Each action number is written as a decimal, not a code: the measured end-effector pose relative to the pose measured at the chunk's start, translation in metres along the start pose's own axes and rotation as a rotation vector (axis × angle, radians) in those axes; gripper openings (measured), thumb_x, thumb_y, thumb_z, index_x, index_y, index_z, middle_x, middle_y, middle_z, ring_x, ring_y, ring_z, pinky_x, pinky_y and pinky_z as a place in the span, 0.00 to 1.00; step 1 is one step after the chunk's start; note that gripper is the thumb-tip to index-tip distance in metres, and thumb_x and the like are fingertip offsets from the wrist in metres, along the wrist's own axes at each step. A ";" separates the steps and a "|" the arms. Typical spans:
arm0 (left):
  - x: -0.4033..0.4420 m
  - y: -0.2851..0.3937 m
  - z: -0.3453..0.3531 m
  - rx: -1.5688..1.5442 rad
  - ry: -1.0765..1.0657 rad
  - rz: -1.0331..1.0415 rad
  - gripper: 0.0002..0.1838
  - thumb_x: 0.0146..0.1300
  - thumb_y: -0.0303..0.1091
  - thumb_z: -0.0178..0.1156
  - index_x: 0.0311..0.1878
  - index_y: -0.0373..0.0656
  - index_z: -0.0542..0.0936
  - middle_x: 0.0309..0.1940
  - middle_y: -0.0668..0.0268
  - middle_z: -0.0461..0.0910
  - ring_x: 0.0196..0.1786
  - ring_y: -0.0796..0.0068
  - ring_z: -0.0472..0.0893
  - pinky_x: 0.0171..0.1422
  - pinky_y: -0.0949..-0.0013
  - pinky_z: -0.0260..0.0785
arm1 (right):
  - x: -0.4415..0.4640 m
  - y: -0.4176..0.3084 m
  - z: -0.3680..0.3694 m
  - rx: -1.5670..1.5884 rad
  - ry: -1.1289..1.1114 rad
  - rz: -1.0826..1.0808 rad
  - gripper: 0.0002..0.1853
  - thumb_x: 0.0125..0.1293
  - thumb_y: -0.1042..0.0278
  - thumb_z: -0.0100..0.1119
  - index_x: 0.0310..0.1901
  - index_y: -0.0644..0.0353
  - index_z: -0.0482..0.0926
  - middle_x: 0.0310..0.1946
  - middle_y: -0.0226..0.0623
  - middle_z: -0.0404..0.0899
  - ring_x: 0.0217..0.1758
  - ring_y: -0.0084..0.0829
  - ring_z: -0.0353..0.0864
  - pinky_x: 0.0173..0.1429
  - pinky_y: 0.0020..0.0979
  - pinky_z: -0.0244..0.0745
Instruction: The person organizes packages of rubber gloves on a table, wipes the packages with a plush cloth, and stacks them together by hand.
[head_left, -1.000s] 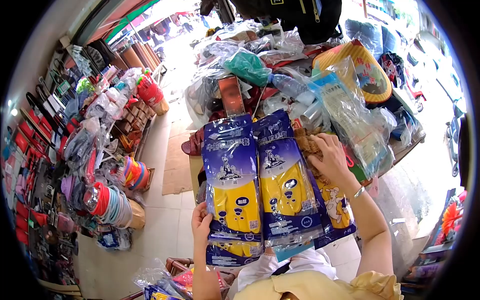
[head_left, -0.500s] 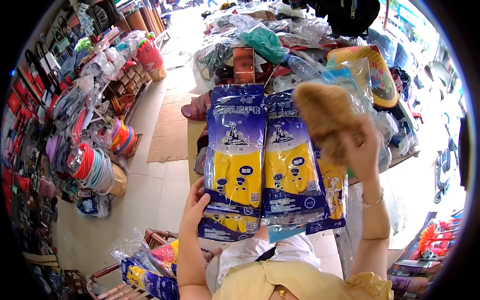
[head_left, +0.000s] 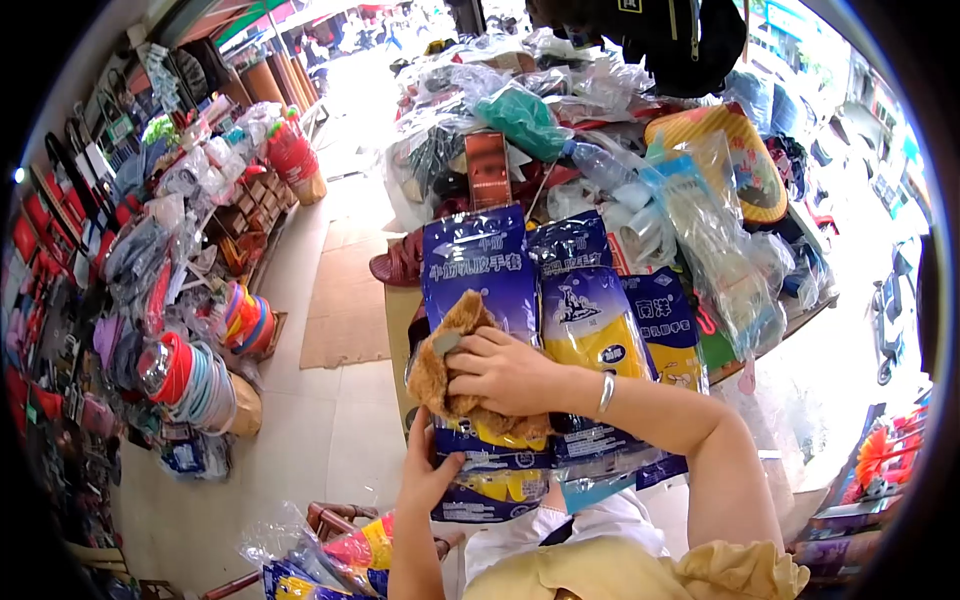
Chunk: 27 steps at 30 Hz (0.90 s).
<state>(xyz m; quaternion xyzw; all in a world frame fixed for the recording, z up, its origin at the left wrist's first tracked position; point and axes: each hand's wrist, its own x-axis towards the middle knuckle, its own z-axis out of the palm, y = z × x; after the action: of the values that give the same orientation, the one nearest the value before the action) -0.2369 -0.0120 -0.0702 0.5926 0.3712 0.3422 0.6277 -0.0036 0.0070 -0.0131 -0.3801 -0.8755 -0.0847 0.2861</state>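
My right hand is closed on a fluffy brown cloth and presses it on the front of a pack of rubber gloves. This pack is blue and yellow plastic, and the cloth hides its middle. My left hand grips the pack's lower left edge, thumb on top and fingers partly hidden. Just right of it lies a second glove pack, partly under my right forearm. Farther right is a third glove pack, overlapped by the second.
Behind the packs rise piled goods in clear bags, a red box, a plastic bottle and a yellow fan. Dark red slippers sit at left. More glove packs lie on a chair below. Crowded shelves line the left side.
My right hand has brought the brown cloth from above the right-hand packs down and left onto the left pack. My left hand stays at that pack's lower edge. The view has shifted slightly.
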 end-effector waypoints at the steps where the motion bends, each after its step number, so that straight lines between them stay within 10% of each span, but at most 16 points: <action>1: -0.003 -0.003 0.000 0.006 -0.007 0.108 0.46 0.53 0.16 0.61 0.75 0.39 0.52 0.63 0.55 0.68 0.65 0.65 0.69 0.70 0.64 0.61 | -0.002 -0.003 0.000 -0.008 0.008 0.003 0.14 0.49 0.67 0.64 0.40 0.49 0.80 0.49 0.32 0.76 0.57 0.37 0.72 0.64 0.40 0.64; 7: -0.043 0.009 0.007 0.845 0.069 0.521 0.28 0.43 0.26 0.74 0.52 0.43 0.79 0.64 0.48 0.67 0.68 0.48 0.67 0.70 0.54 0.60 | -0.020 -0.004 -0.011 0.158 0.121 0.105 0.14 0.51 0.73 0.64 0.42 0.51 0.79 0.50 0.30 0.77 0.55 0.40 0.73 0.60 0.41 0.67; 16: -0.035 -0.002 0.012 1.019 0.169 0.808 0.21 0.45 0.29 0.72 0.47 0.52 0.84 0.50 0.61 0.76 0.55 0.56 0.74 0.63 0.48 0.65 | -0.109 0.034 -0.127 -0.035 0.296 0.754 0.14 0.56 0.80 0.56 0.45 0.60 0.79 0.47 0.46 0.78 0.54 0.48 0.74 0.60 0.40 0.68; 20: -0.032 0.001 0.011 1.103 0.165 0.925 0.17 0.51 0.30 0.66 0.46 0.56 0.85 0.50 0.66 0.77 0.53 0.62 0.76 0.63 0.50 0.65 | -0.094 0.004 -0.123 -0.521 0.292 0.686 0.17 0.55 0.80 0.59 0.49 0.60 0.80 0.48 0.48 0.77 0.55 0.50 0.73 0.63 0.46 0.64; 24: -0.031 -0.003 0.009 1.134 0.129 0.975 0.16 0.51 0.30 0.63 0.45 0.54 0.84 0.50 0.67 0.78 0.53 0.66 0.77 0.63 0.52 0.65 | -0.074 -0.035 -0.080 0.278 -0.061 0.512 0.10 0.55 0.68 0.64 0.40 0.57 0.82 0.42 0.37 0.80 0.50 0.39 0.77 0.49 0.39 0.73; 27: -0.029 -0.002 0.014 1.087 0.121 0.973 0.09 0.52 0.29 0.65 0.37 0.49 0.83 0.47 0.67 0.81 0.50 0.64 0.79 0.61 0.53 0.66 | -0.062 -0.056 -0.034 0.294 -0.243 0.338 0.08 0.53 0.65 0.66 0.34 0.56 0.81 0.39 0.32 0.79 0.45 0.34 0.78 0.43 0.35 0.75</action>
<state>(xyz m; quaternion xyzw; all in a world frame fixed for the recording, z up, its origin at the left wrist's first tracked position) -0.2388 -0.0437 -0.0702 0.8983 0.2175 0.3818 0.0003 0.0050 -0.0828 -0.0167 -0.4828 -0.8303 0.1390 0.2411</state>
